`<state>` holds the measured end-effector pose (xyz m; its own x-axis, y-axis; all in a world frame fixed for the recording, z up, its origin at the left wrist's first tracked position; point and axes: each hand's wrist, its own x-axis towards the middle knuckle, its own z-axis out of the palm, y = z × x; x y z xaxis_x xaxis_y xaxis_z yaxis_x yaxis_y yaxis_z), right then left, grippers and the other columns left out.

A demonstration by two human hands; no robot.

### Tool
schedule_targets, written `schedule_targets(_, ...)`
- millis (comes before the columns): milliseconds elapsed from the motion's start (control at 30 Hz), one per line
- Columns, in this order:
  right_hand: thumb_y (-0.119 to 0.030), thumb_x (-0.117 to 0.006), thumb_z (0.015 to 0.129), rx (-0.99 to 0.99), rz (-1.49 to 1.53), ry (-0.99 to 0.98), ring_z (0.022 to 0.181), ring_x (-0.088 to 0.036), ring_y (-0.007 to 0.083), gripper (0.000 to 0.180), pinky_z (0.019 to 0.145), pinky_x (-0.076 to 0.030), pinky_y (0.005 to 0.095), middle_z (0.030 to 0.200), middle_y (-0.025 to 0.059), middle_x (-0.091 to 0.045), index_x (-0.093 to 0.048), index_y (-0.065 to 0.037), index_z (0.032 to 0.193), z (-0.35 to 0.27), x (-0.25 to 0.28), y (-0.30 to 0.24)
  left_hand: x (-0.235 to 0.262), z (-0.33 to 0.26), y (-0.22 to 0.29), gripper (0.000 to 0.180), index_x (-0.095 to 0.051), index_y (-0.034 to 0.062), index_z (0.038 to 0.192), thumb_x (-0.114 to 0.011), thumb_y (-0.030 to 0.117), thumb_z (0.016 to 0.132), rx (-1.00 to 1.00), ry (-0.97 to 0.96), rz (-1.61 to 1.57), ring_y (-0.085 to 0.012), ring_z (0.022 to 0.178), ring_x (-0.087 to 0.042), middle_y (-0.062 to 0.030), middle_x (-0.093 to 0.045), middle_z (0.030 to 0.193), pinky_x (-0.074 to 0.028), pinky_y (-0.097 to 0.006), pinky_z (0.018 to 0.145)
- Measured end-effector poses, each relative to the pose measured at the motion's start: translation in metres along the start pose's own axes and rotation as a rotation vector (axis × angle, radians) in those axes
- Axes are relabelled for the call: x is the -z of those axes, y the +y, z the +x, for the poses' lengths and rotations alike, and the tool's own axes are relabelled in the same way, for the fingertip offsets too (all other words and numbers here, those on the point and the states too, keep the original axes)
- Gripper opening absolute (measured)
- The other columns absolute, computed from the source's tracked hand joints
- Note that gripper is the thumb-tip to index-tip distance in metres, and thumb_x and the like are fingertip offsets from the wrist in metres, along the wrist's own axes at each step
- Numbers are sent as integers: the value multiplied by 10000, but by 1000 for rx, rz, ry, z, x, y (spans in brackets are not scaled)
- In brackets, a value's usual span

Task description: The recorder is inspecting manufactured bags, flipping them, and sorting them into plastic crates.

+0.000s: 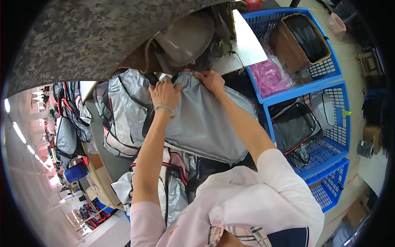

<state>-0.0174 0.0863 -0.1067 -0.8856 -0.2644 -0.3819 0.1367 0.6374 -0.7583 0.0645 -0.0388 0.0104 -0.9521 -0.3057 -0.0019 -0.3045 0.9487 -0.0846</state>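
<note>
I see both hands clenched on the top edge of a grey bag piece (201, 123), close to the sewing machine (185, 37). My left hand (165, 92) grips the fabric near its upper left corner, fingers curled over the edge, a pale wristband (164, 108) on the wrist. My right hand (210, 80) pinches the same edge just to the right, fingers pointing left, so the two hands sit near each other. The grey piece lies flat under my forearms, spread down and to the right over the bench (247, 41), its upper edge right at the base of the machine.

Left of it lies a heap of silver panels (121, 111) with black trim, touching the grey piece. Below my left forearm more silver pieces with red and black piping (175, 181) hang toward my lap.

To the right stand stacked blue crates (335, 103). The top one holds a brown box (300, 39) and pink plastic (269, 76); the one below holds a black bag (296, 127) with red trim. At far left, further benches carry more silver and black pieces, and a blue can (75, 172) stands there.
</note>
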Motion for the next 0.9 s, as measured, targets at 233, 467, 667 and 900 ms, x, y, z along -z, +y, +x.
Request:
schedule_targets(233, -641, -518, 735, -40, 3, -5, 844, -632, 289, 497, 711, -490, 395, 864, 126, -659, -696, -213, 914, 24, 5, 10, -18, 26, 10, 366, -589, 23, 928, -582, 357, 778, 3, -4, 48, -281, 928, -586, -152, -647, 860, -333, -430, 858)
schedule_targets(467, -649, -494, 745, 19, -32, 77, 790, -638, 292, 488, 661, -489, 392, 791, 111, -661, -706, -225, 859, 26, -3, 10, -23, 27, 3, 396, -585, 48, 994, -591, 374, 770, -12, 48, 51, -273, 957, -578, -153, -645, 905, -331, -430, 877)
schedule_targets(667, -582, -492, 788, 113, -8, 148, 726, -633, 302, 439, 609, -484, 395, 736, 121, -649, -705, -198, 812, 23, -3, 13, -27, 28, 3, 439, -584, 49, 1010, -594, 415, 768, -41, 50, 97, -306, 928, -573, -165, -623, 940, -360, -412, 856)
schedule_targets(900, -530, -508, 801, 119, 4, 214, 705, -623, 312, 405, 591, -470, 412, 701, 122, -639, -698, -172, 782, 20, -5, 20, -31, 30, 11, 420, -580, 66, 1010, -583, 416, 778, -78, 72, 123, -304, 923, -571, -158, -622, 927, -348, -428, 867)
